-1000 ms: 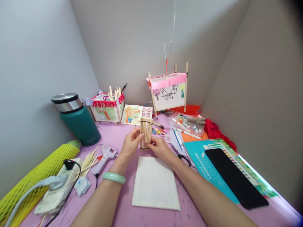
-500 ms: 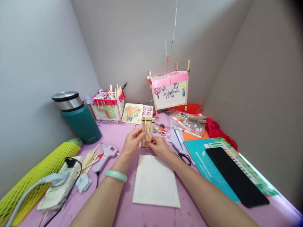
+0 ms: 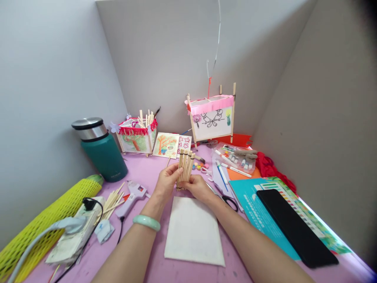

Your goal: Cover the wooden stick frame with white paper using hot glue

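Note:
Upright between both hands is a bundle of wooden sticks (image 3: 185, 167), with dark bands near the tops and bottoms of the sticks. My left hand (image 3: 169, 179) grips its left side, thumb across the front. My right hand (image 3: 198, 186) pinches the lower right part. The fingers behind the sticks are hidden. Below the hands, a white rectangular board (image 3: 194, 232) lies flat on the purple table (image 3: 153, 255).
Left: a green bottle (image 3: 103, 157), glue gun (image 3: 134, 196), loose sticks (image 3: 113, 200), power strip (image 3: 75, 232). Behind: a decorated stick-framed box (image 3: 137, 139) and a hanging lantern (image 3: 212, 120). Right: scissors (image 3: 229, 203), a paint box (image 3: 235, 157), a black phone (image 3: 296, 226).
The whole scene sits slightly lower in view, as the head has tilted. The stick bundle leans a little more to the right; both hands keep their hold.

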`<state>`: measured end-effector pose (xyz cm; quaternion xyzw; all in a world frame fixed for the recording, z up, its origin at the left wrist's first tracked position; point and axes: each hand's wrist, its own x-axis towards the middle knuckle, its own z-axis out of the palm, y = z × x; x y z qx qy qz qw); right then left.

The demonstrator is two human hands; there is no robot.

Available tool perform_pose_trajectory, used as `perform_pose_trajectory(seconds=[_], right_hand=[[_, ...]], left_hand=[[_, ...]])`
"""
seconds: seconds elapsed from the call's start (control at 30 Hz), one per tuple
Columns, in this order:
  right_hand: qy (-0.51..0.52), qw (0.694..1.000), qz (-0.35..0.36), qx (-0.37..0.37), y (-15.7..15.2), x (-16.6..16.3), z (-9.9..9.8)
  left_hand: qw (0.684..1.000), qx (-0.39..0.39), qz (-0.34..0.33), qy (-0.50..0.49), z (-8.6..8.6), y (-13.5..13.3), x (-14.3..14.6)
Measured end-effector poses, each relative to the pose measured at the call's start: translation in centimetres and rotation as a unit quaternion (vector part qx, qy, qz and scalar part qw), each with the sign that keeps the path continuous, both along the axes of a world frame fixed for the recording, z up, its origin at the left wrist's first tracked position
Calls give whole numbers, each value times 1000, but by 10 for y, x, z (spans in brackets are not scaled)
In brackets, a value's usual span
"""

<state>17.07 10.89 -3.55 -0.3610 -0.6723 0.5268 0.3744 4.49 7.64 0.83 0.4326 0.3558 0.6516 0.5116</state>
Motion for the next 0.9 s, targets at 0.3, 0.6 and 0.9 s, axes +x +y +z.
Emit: perform_pose_trajectory(seconds=[0.3,0.6,0.9], right_hand=[[-5,999,52,-15,10,2,-5],[-44,993,111,-18,15,11,8],[-46,994,102,-21,10,9,15]], left_hand=[[999,12,-33,4,18,0,3],[999,9,-30,-16,18,-7,11],[1000,0,-6,2,16,-1,15]])
